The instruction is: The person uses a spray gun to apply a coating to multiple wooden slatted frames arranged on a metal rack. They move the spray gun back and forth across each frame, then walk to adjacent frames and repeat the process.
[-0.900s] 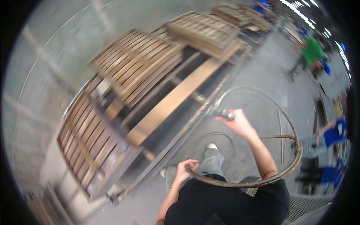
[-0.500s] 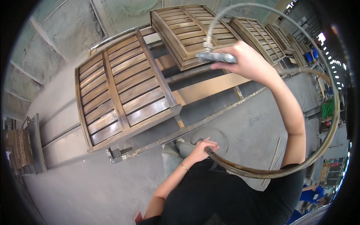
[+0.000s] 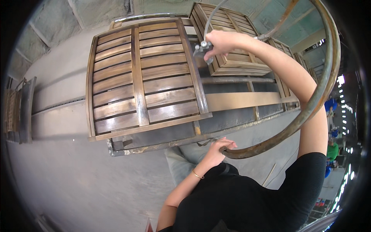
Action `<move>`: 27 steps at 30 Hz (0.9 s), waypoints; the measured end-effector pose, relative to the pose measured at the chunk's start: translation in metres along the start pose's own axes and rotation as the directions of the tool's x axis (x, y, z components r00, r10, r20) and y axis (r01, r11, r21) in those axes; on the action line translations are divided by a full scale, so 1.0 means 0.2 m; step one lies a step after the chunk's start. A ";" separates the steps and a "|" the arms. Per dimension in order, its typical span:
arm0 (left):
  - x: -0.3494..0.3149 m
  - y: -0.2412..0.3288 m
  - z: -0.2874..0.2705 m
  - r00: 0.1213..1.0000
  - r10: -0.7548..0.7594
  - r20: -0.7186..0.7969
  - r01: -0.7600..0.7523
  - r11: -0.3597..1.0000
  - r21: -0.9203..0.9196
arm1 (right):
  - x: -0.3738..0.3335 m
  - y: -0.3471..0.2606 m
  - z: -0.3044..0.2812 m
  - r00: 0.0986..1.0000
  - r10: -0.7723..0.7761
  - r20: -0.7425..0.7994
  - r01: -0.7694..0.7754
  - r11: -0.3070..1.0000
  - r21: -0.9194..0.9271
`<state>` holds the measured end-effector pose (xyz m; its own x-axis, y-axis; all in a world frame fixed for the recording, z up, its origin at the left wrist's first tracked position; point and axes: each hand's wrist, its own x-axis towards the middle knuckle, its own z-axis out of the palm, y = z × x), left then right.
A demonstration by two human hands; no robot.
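Note:
My right hand (image 3: pixel 226 41) is raised and wrapped round a metal spray gun (image 3: pixel 202 48), over the far right corner of a brown slatted wooden panel (image 3: pixel 165 79). A thin clear hose rises from the gun. Nearer slats of the panel look wet and shiny. Close to my waist, my left hand (image 3: pixel 215 152) grips a thick, stained hose (image 3: pixel 266 147). That hose arcs up on my right, in front of my right arm. Beyond the right hand lies a second slatted panel (image 3: pixel 241 70), partly covered by the hand and forearm.
A worn metal frame (image 3: pixel 162 145) carries the panels, with a light board (image 3: pixel 241 99) across it. More slatted pieces continue to the right. A stacked rack (image 3: pixel 24 110) stands far left. Film-covered walls (image 3: pixel 58 25) rise behind. People in blue and green are far right.
My right hand has moved left and down with the spray gun, which now tilts differently. The view has turned right, and the hose loop has swung closer. My left hand keeps its grip on the hose.

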<state>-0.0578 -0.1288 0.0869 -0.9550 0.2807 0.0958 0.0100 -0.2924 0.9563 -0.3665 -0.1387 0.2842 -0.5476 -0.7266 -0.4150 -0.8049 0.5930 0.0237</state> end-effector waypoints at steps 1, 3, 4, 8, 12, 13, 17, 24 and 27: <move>0.01 0.00 0.00 1.000 -0.025 0.005 0.025 1.000 0.013 | 0.06 0.05 -0.01 0.994 0.014 -0.108 -0.019 0.999 -0.047; 0.04 -0.02 0.00 0.998 -0.058 0.014 0.057 0.998 0.031 | 0.24 0.17 -0.13 0.987 0.072 -0.144 -0.085 0.993 -0.084; 0.05 -0.03 0.01 1.000 0.005 -0.014 -0.005 0.999 0.039 | 0.31 0.21 -0.17 0.973 0.151 -0.175 -0.162 0.986 -0.048; 0.07 -0.07 0.05 0.996 -0.075 -0.056 0.075 0.997 0.001 | 0.58 0.38 -0.36 0.916 0.246 -0.317 -0.297 0.947 -0.122; 0.11 -0.12 0.08 0.986 -0.121 -0.114 0.120 0.993 -0.019 | 0.78 0.44 -0.38 0.851 0.128 -0.508 -0.258 0.947 -0.193; 0.12 -0.13 0.07 0.984 -0.119 -0.135 0.116 0.993 -0.029 | 0.82 0.45 -0.37 0.852 0.116 -0.510 -0.253 0.945 -0.209; 0.12 -0.15 0.05 0.979 -0.163 -0.122 0.157 0.986 -0.057 | 0.87 0.46 -0.31 0.883 0.069 -0.464 -0.219 0.935 -0.278; 0.09 -0.03 -0.03 0.996 -0.087 0.016 0.087 0.996 -0.010 | 0.50 0.28 -0.23 0.989 -0.058 -0.133 0.010 0.943 -0.333; 0.05 0.06 -0.09 0.992 -0.008 0.128 0.007 1.000 0.014 | 0.18 0.13 -0.20 0.995 -0.006 -0.101 -0.013 0.981 -0.192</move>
<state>-0.0731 -0.1450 0.0949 -0.9093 0.3977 0.1222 0.0076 -0.2779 0.9606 -0.4162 -0.1647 0.3065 -0.5629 -0.7615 -0.3212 -0.8264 0.5250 0.2037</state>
